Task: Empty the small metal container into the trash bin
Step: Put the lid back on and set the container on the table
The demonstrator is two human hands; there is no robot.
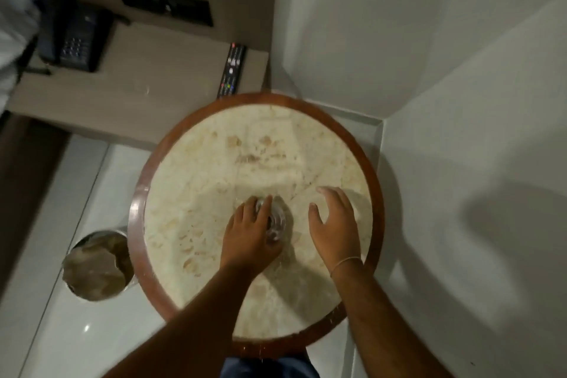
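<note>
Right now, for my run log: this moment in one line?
left hand on container | right hand open, beside | table | bin left, on floor

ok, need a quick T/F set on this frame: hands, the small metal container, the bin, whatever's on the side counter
1. The left hand is on the small metal container on the round table. True.
2. The right hand grips the container too. False: it is open, fingers spread, beside the container and apart from it.
3. The trash bin stands on the table. False: it is on the floor, at the table's left edge.
4. A remote control lies on the counter behind the table. True.
5. The telephone sits on the round table. False: it is on the counter, far left.
</note>
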